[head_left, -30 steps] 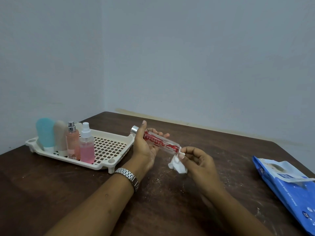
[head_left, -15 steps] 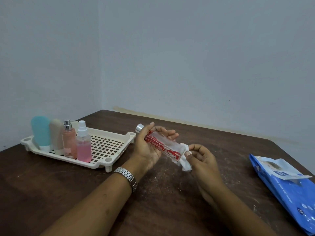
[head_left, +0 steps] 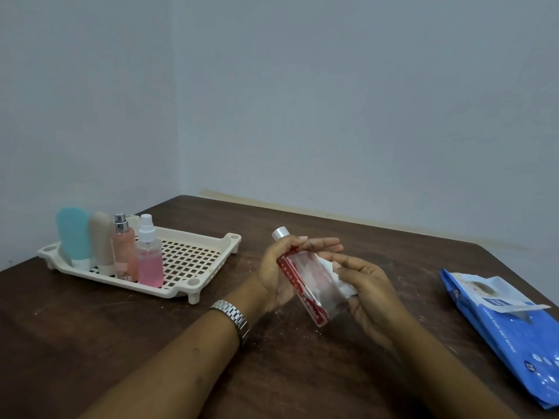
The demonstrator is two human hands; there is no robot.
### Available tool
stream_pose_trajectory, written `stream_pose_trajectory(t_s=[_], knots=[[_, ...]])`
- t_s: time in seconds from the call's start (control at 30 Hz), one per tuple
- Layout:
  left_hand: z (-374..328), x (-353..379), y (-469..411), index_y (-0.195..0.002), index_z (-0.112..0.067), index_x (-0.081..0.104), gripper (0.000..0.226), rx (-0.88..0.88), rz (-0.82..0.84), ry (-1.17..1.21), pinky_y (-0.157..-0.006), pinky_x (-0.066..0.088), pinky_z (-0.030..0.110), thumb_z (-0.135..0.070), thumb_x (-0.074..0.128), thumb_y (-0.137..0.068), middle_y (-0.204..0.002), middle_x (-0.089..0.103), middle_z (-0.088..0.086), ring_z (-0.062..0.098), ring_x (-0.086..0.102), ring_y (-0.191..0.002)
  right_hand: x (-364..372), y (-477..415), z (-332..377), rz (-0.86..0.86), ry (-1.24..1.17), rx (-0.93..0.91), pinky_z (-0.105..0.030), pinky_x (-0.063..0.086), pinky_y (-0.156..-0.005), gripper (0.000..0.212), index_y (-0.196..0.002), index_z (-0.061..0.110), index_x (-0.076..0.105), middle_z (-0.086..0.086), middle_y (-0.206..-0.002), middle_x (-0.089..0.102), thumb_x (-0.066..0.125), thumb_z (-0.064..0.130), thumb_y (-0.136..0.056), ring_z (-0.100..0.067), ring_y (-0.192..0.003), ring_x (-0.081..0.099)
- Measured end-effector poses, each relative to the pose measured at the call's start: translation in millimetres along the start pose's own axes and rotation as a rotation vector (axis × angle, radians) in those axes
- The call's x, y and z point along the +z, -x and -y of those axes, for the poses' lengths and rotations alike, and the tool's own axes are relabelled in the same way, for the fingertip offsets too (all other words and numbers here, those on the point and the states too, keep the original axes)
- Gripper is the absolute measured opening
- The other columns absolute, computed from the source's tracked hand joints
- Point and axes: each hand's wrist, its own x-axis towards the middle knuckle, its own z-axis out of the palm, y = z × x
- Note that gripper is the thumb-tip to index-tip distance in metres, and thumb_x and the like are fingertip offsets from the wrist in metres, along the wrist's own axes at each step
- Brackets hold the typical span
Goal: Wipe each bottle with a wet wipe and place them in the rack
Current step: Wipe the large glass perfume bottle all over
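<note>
Head view: my left hand grips the clear bottle with the red patterned strip down one side, thumb up near the silver cap, fingers wrapped behind it. Bottle is off the table, tilted, cap pointing up and away, base toward me. My right hand holds a crumpled white wet wipe, pinched against the bottle's right side; part of the wipe is hidden behind the bottle and my fingers. Silver watch on my left wrist.

Cream rack with a perforated floor sits on the dark wooden table, well to the left of my hands. Four bottles stand upright in it, lined up along its left end, close together: teal squeeze bottle, beige squeeze bottle, peach spray bottle with a silver top, pink spray bottle with a white top. Right part of the rack floor is bare.

Blue wet-wipe pack lies flat on the table on my right, near the edge, its flap peeled up. White specks scattered on the table under my hands. Plain pale wall behind, corner above the rack.
</note>
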Motion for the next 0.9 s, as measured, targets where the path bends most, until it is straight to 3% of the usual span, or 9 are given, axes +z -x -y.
stream_pose_trajectory(t_s=[0.17, 0.37, 0.5, 0.67, 0.83, 0.9], knots=[[0.5, -0.8, -1.0, -0.122, 0.007, 0.056, 0.056, 0.037, -0.075, -0.001, -0.09, 0.053, 0.036, -0.03, 0.043, -0.082, -0.123, 0.062, 0.023, 0.029, 0.062, -0.111, -1.3, 1.3, 3.7, 0.051, 0.127, 0.018, -0.049, 0.051, -0.088, 0.025, -0.1, 0.006, 0.068, -0.012, -0.099, 0.071, 0.044, 0.007, -0.095, -0.032, -0.095, 0.066], [-5.1, -12.6, -3.7, -0.114, -0.002, 0.064, 0.052, 0.13, -0.229, -0.042, -0.092, 0.05, 0.038, -0.033, 0.044, -0.078, -0.112, 0.066, 0.026, 0.033, 0.064, -0.106, -9.7, 0.7, 3.9, 0.079, 0.268, 0.078, -0.045, 0.055, -0.082, 0.026, -0.098, 0.006, 0.069, -0.014, -0.093, 0.071, 0.044, 0.005, -0.095, -0.033, -0.09, 0.067], [-5.3, -14.8, -4.5, -0.114, -0.001, 0.062, 0.042, 0.234, -0.383, -0.067, -0.087, 0.053, 0.036, -0.026, 0.033, -0.098, -0.11, 0.067, 0.022, 0.032, 0.066, -0.102, -4.4, 1.5, 1.4, -0.001, 0.214, 0.086, -0.026, 0.056, -0.065, 0.023, -0.092, 0.011, 0.069, -0.01, -0.091, 0.072, 0.046, 0.007, -0.095, -0.023, -0.084, 0.069], [-2.0, -12.4, -5.0, -0.11, -0.001, 0.063, 0.04, 0.318, -0.537, -0.022, -0.086, 0.055, 0.033, -0.023, 0.031, -0.1, -0.112, 0.067, 0.019, 0.029, 0.066, -0.104, 14.1, 4.1, -8.2, -0.161, 0.106, 0.032, -0.027, 0.053, -0.065, 0.02, -0.087, 0.013, 0.068, -0.007, -0.082, 0.073, 0.05, 0.006, -0.092, -0.023, -0.08, 0.066], [-6.0, -15.2, -6.8, -0.106, 0.003, 0.064, 0.034, 0.384, -0.733, 0.055, -0.088, 0.054, 0.035, -0.018, 0.038, -0.099, -0.108, 0.068, 0.019, 0.028, 0.067, -0.101, 22.9, 8.0, -9.2, -0.123, 0.059, 0.025, -0.025, 0.054, -0.059, 0.015, -0.092, 0.008, 0.068, -0.006, -0.083, 0.074, 0.053, 0.005, -0.091, -0.016, -0.072, 0.069], [-9.2, -18.8, -6.5, -0.106, 0.004, 0.063, 0.033, 0.386, -0.796, 0.098, -0.085, 0.054, 0.033, -0.017, 0.04, -0.098, -0.108, 0.068, 0.019, 0.028, 0.067, -0.101, 22.8, 7.9, -7.8, -0.119, 0.053, 0.001, -0.03, 0.055, -0.065, 0.014, -0.091, 0.009, 0.069, -0.006, -0.084, 0.074, 0.056, 0.004, -0.089, -0.019, -0.076, 0.069]])
